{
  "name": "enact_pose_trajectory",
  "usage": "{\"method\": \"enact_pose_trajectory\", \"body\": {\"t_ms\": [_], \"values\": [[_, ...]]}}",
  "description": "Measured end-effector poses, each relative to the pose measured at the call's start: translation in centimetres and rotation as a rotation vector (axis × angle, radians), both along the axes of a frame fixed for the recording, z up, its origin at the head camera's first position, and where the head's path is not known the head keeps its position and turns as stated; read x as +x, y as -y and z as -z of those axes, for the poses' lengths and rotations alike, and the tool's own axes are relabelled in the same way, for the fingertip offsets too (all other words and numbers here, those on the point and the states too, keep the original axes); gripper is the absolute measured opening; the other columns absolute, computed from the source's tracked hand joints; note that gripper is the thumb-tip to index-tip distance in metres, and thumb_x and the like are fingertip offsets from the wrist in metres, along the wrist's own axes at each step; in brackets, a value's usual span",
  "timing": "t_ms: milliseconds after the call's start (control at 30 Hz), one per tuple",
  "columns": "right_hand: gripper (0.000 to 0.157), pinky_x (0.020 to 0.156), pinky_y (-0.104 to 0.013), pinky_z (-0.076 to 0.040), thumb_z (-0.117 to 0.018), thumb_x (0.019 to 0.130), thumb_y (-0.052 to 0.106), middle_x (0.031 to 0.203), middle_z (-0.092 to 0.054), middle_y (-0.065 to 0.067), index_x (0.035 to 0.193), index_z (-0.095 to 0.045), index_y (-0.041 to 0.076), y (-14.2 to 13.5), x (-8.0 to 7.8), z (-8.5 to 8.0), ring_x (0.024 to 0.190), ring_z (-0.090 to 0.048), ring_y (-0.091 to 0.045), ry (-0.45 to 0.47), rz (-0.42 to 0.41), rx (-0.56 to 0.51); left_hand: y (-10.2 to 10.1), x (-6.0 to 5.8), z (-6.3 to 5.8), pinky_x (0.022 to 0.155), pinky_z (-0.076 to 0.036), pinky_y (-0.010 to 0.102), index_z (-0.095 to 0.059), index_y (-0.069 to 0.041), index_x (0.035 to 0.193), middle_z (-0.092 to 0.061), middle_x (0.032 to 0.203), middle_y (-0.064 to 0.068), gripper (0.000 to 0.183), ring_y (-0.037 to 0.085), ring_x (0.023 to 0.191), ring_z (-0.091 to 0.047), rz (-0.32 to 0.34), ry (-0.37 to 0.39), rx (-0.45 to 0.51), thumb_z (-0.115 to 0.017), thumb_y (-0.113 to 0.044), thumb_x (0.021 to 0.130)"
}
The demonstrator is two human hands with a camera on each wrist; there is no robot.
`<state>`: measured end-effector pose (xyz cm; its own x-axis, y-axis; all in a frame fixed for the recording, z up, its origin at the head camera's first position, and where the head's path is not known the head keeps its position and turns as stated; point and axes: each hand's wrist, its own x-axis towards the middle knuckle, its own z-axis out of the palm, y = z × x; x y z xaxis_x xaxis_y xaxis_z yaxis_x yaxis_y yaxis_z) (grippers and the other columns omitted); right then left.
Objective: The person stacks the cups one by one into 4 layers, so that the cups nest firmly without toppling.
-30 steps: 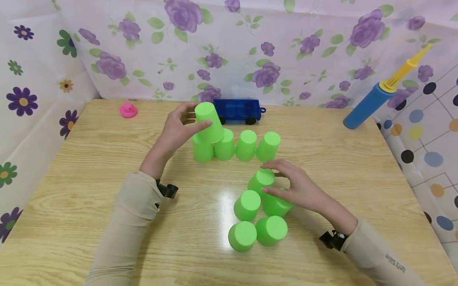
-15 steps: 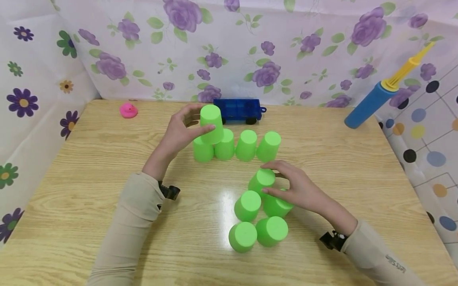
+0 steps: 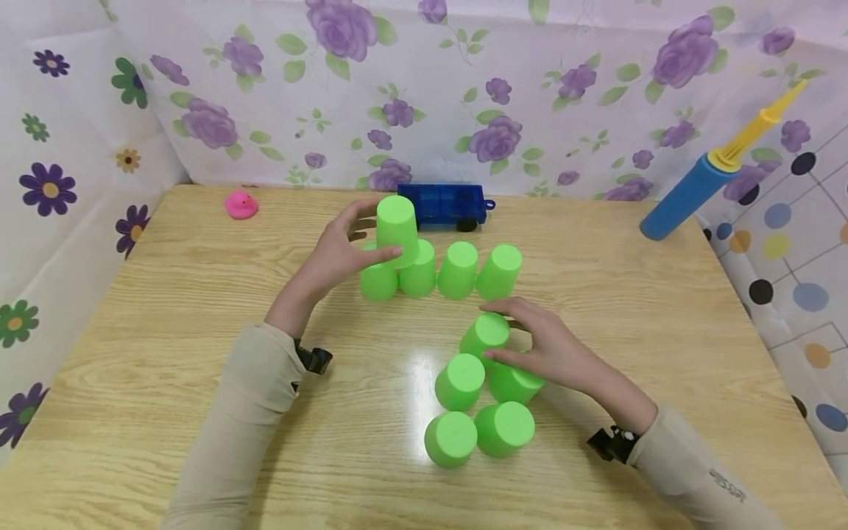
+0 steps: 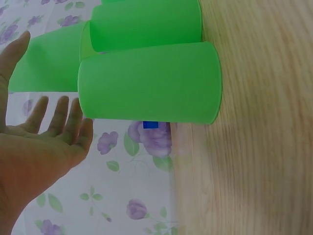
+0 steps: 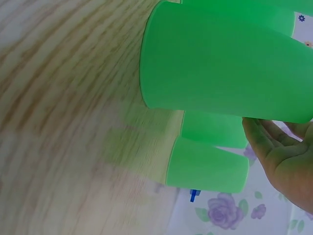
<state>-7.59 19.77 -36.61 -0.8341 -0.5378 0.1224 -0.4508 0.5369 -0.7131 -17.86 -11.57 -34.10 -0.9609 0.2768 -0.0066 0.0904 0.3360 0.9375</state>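
Near the back of the table my left hand [image 3: 338, 254] holds an upside-down green cup [image 3: 397, 224], thumb in front and fingers behind. That cup sits upright over the two left cups of a row of upside-down green cups [image 3: 457, 271]. In the left wrist view the held cup [image 4: 49, 61] is level with the narrow ends of the lower cups. My right hand [image 3: 553, 346] grips another upside-down cup [image 3: 482, 337] at the back of a close group, its thumb and fingers curled around it. In the right wrist view a nearer cup [image 5: 220, 63] hides most of that grip.
Several more upside-down green cups [image 3: 450, 440] stand in front of the right hand. Behind the row is a blue toy wagon [image 3: 450, 205]. A pink toy duck [image 3: 241, 205] sits back left, and a blue and yellow hand pump [image 3: 689, 195] leans back right.
The cup in my left hand has straightened from a tilt and shifted slightly right over the two row cups. The left thumb sits lower on it. My right hand has hardly moved.
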Motion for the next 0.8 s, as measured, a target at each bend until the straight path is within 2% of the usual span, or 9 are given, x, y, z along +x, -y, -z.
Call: {"method": "enact_pose_trajectory", "body": {"t_ms": [67, 167, 300, 400, 467, 567, 700, 800], "values": [[0.060, 0.094, -0.038, -0.048, -0.076, 0.078, 0.028, 0.126, -0.056, -0.005, 0.130, -0.051, 0.011, 0.1, -0.1, 0.0, 0.114, -0.054, -0.019, 0.009, -0.003, 0.003, 0.4, 0.4, 0.1, 0.106, -0.032, 0.043, -0.036, -0.024, 0.141, -0.042, 0.140, -0.001, 0.083, 0.022, 0.127, -0.040, -0.018, -0.015, -0.018, -0.080, -0.037, 0.072], [0.062, 0.095, -0.038, -0.047, -0.077, 0.077, 0.027, 0.127, -0.055, -0.006, 0.130, -0.051, 0.009, 0.3, -0.5, -0.1, 0.116, -0.054, -0.020, 0.039, -0.011, 0.010, 1.0, 1.5, -0.1, 0.107, -0.031, 0.040, -0.035, -0.019, 0.141, -0.041, 0.141, 0.000, 0.083, 0.019, 0.128, -0.039, -0.072, -0.077, 0.002, -0.080, -0.033, 0.073], [0.065, 0.096, -0.042, -0.046, -0.078, 0.076, 0.027, 0.130, -0.054, -0.009, 0.131, -0.050, 0.007, 0.2, -1.3, -0.3, 0.118, -0.053, -0.023, 0.096, -0.040, 0.030, 1.5, 3.7, -0.7, 0.105, -0.033, 0.036, -0.040, -0.013, 0.137, -0.045, 0.136, 0.000, 0.070, 0.017, 0.124, -0.044, -0.162, -0.196, 0.113, -0.077, -0.020, 0.078], [0.067, 0.098, -0.043, -0.045, -0.079, 0.075, 0.030, 0.131, -0.053, -0.010, 0.132, -0.050, 0.008, 0.0, -2.1, -0.3, 0.119, -0.052, -0.025, 0.140, -0.073, 0.046, 1.4, 5.4, -1.1, 0.103, -0.036, 0.034, -0.045, -0.007, 0.131, -0.050, 0.130, 0.003, 0.059, 0.017, 0.118, -0.048, -0.165, -0.254, 0.210, -0.074, -0.008, 0.080], [0.069, 0.099, -0.043, -0.044, -0.079, 0.075, 0.031, 0.132, -0.053, -0.010, 0.132, -0.049, 0.009, -0.1, -2.7, -0.2, 0.121, -0.051, -0.025, 0.173, -0.097, 0.048, 1.1, 6.7, -1.2, 0.103, -0.038, 0.036, -0.048, -0.004, 0.127, -0.053, 0.126, 0.006, 0.052, 0.019, 0.114, -0.051, -0.129, -0.255, 0.255, -0.071, -0.003, 0.080], [0.067, 0.100, -0.042, -0.042, -0.079, 0.074, 0.031, 0.130, -0.054, -0.005, 0.131, -0.050, 0.012, -0.4, -3.4, 0.1, 0.122, -0.050, -0.024, 0.218, -0.110, 0.040, 0.4, 8.5, -1.3, 0.101, -0.040, 0.040, -0.052, -0.004, 0.122, -0.057, 0.119, 0.007, 0.046, 0.021, 0.109, -0.054, -0.042, -0.215, 0.263, -0.071, -0.002, 0.080], [0.062, 0.098, -0.039, -0.045, -0.080, 0.073, 0.033, 0.123, -0.058, 0.001, 0.125, -0.055, 0.012, -0.8, -4.0, 0.5, 0.116, -0.054, -0.020, 0.210, -0.113, 0.037, -1.1, 10.8, -0.8, 0.098, -0.043, 0.040, -0.056, -0.008, 0.118, -0.061, 0.112, 0.003, 0.040, 0.017, 0.105, -0.056, 0.142, -0.114, 0.194, -0.072, -0.008, 0.081], [0.058, 0.094, -0.038, -0.048, -0.079, 0.074, 0.033, 0.119, -0.060, 0.002, 0.123, -0.057, 0.012, -1.0, -4.1, -0.2, 0.112, -0.057, -0.019, 0.165, -0.128, 0.031, -2.3, 12.1, -0.3, 0.097, -0.044, 0.039, -0.058, -0.010, 0.116, -0.062, 0.112, -0.001, 0.038, 0.013, 0.106, -0.056, 0.282, -0.065, 0.154, -0.073, -0.013, 0.081]]}}
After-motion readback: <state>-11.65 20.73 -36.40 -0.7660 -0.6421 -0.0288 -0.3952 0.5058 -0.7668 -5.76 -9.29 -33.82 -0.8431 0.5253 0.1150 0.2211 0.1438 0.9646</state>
